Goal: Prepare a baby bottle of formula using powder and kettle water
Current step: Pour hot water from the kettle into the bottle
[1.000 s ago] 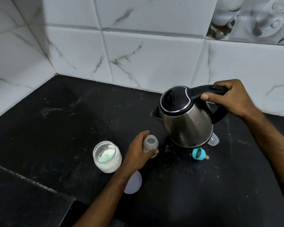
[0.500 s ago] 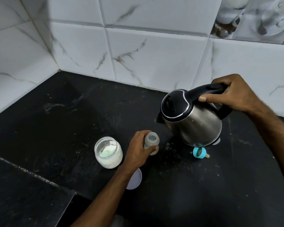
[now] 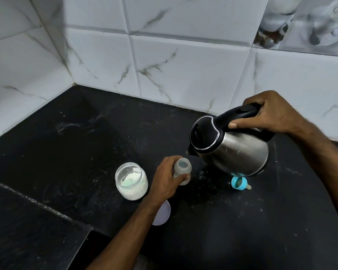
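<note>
A small translucent baby bottle (image 3: 182, 168) stands open on the black counter, and my left hand (image 3: 165, 179) grips its side. My right hand (image 3: 269, 114) holds the black handle of a steel kettle (image 3: 234, 151), lifted off the counter and tilted left. The kettle's spout hangs just above and right of the bottle's mouth; no water stream shows. An open glass jar of white powder (image 3: 131, 181) stands left of the bottle. The blue bottle ring with its teat (image 3: 239, 183) lies on the counter under the kettle.
A pale round lid (image 3: 162, 213) lies partly under my left forearm. Spilled powder specks dot the black counter (image 3: 76, 152) around the bottle. White marble-look tiles wall the back and left. A raised ledge crosses the near left corner (image 3: 27, 221).
The kettle has tipped further to the left and its spout has come down closer to the bottle's mouth. My left hand and the bottle have stayed put.
</note>
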Action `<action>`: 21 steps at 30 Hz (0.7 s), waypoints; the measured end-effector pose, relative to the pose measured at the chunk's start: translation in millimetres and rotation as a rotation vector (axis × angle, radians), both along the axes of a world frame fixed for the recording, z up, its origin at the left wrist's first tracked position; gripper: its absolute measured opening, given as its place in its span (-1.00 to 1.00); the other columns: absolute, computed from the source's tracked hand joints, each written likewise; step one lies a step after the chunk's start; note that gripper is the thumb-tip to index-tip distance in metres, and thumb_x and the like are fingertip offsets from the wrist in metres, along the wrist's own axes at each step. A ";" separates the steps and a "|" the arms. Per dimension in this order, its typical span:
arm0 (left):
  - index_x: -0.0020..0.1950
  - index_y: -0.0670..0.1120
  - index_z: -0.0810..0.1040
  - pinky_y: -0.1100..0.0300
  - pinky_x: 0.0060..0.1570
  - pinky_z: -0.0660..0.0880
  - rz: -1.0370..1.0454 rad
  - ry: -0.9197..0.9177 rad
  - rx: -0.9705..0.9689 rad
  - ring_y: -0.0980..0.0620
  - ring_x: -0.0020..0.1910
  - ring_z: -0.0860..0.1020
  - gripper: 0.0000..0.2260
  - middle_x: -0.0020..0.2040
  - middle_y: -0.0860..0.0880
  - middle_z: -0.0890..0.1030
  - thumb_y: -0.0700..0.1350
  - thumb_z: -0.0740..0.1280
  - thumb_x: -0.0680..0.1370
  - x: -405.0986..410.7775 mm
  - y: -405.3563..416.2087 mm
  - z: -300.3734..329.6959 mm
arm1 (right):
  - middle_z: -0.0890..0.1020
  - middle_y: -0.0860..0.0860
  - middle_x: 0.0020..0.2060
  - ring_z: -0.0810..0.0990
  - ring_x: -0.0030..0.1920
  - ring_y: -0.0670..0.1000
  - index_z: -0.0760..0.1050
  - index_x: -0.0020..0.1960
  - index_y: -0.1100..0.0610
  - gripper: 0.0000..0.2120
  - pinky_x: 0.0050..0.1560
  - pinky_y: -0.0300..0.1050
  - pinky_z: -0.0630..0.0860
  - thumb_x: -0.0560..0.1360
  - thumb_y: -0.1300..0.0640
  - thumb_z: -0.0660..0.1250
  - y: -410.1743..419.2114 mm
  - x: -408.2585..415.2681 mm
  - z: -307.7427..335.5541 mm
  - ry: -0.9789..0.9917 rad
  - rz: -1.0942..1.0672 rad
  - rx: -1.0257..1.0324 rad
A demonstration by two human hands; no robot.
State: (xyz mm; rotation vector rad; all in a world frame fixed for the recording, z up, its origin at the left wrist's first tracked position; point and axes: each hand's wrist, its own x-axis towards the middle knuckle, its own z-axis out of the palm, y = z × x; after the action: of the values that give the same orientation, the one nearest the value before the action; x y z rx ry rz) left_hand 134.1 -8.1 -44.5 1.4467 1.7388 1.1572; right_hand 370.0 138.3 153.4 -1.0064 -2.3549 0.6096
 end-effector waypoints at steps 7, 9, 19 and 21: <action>0.22 0.03 0.51 0.27 0.13 0.49 -0.002 -0.015 0.002 0.19 0.13 0.53 -0.57 0.18 0.09 0.53 -0.10 0.54 0.39 0.5 -0.9 1.9 | 0.46 -0.03 -0.55 0.36 -0.50 -0.13 0.49 -0.41 0.03 -0.48 -0.45 -0.28 0.25 0.11 -0.42 0.49 -1.3 -3.9 0.4 -0.041 0.014 -0.023; 0.22 0.02 0.51 0.28 0.13 0.48 -0.004 -0.012 -0.002 0.19 0.13 0.52 -0.57 0.18 0.08 0.53 -0.10 0.54 0.40 0.9 -0.8 2.2 | 0.44 -0.06 -0.56 0.35 -0.50 -0.13 0.48 -0.41 0.03 -0.47 -0.46 -0.30 0.25 0.11 -0.43 0.50 -1.1 -4.5 0.8 -0.051 0.020 -0.015; 0.22 0.05 0.48 0.24 0.17 0.47 -0.002 -0.007 -0.005 0.15 0.14 0.52 -0.56 0.19 0.07 0.51 -0.11 0.54 0.40 1.9 -0.9 2.2 | 0.41 -0.05 -0.56 0.32 -0.51 -0.13 0.46 -0.41 0.08 -0.30 -0.49 -0.31 0.25 0.04 -0.58 0.42 0.0 -7.9 3.9 -0.111 0.019 0.004; 0.22 0.05 0.48 0.24 0.18 0.47 -0.001 -0.002 -0.008 0.15 0.14 0.52 -0.56 0.18 0.07 0.51 -0.10 0.54 0.41 2.2 -1.1 2.0 | 0.42 -0.05 -0.56 0.33 -0.51 -0.13 0.47 -0.41 0.09 -0.30 -0.48 -0.31 0.26 0.04 -0.58 0.42 0.5 -7.9 4.2 -0.124 0.018 0.010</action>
State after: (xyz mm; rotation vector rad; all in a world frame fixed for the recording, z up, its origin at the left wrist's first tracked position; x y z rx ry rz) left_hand 136.3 -9.3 -42.5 1.4414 1.7394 1.1494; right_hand 362.1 138.8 157.6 -1.0469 -2.4743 0.5562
